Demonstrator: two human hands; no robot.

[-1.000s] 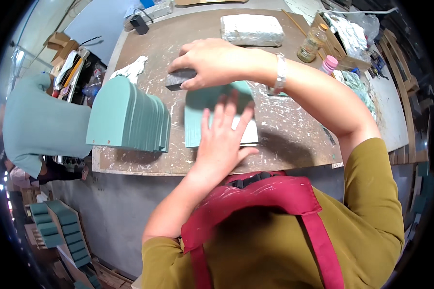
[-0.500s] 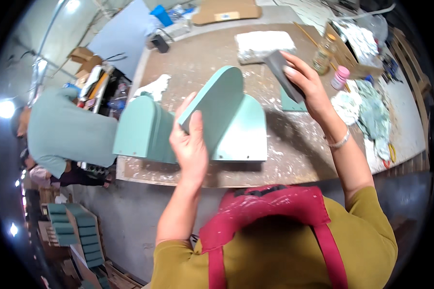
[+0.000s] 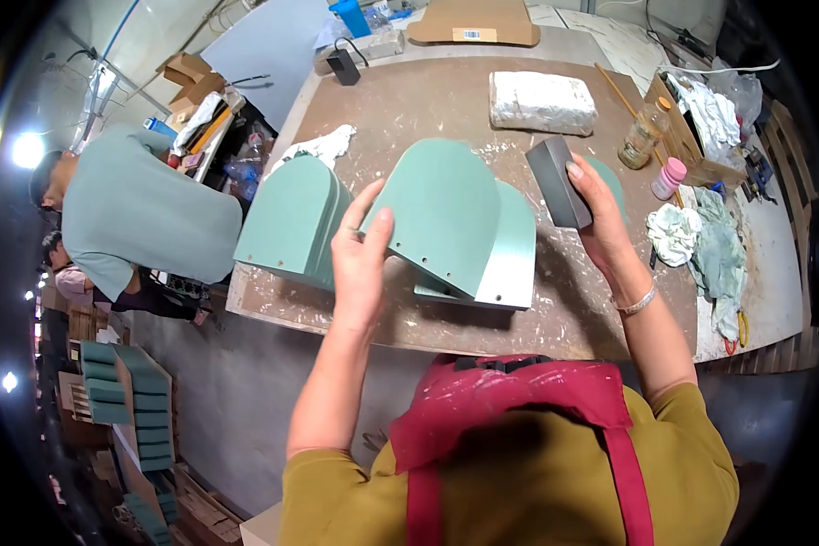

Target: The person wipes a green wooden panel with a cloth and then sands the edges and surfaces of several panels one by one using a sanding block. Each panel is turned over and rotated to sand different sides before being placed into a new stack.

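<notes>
My left hand (image 3: 358, 268) grips the left edge of a pale green round-topped panel (image 3: 439, 205), thumb on its face and fingers behind. Small holes run along the panel's straight lower edge. It is tilted, raised over another green panel (image 3: 517, 250) lying on the table. In my right hand (image 3: 602, 211) is a dark grey sanding block (image 3: 558, 187), held upright to the right of the panels and apart from them. A stack of similar panels (image 3: 287, 214) stands left of my left hand. Behind my right hand, a further green piece (image 3: 611, 182) is partly hidden.
On the brown worktable (image 3: 409, 100) lie a white wrapped block (image 3: 542, 103), a glass bottle (image 3: 644, 135), a pink bottle (image 3: 669, 178) and crumpled rags (image 3: 719, 250). A white cloth (image 3: 323, 146) sits behind the stack. A co-worker (image 3: 146, 209) stands beyond the table's left side.
The panel in my left hand has turned from steeply edge-on to showing its broad face. My right hand has lowered a little with the sanding block. The view has shifted slightly.
</notes>
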